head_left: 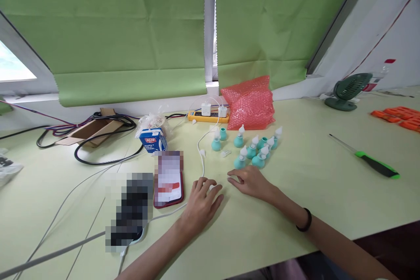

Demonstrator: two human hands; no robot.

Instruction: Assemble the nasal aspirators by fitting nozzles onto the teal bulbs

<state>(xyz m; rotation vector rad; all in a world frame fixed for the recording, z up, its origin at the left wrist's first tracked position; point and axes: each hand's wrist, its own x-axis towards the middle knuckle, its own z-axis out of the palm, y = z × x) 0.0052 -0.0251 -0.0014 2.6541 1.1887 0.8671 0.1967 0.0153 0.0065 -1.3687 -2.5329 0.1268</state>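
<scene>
My left hand rests low over the table, its fingers bent and apart around a small whitish piece. To its right, my right hand has thumb and index finger brought together on a tiny white thing at the fingertips, too small to name. Just beyond it stand several teal bulbs with clear pointed tips, such as this teal bulb. A teal bulb without a tip stands near the power strip. A small clear tip lies on its side on the table.
Left of my hands lie a red-edged phone and a blurred dark device, with white cables. Behind are a blue milk carton, a yellow power strip and pink bubble wrap. A screwdriver and green fan are right.
</scene>
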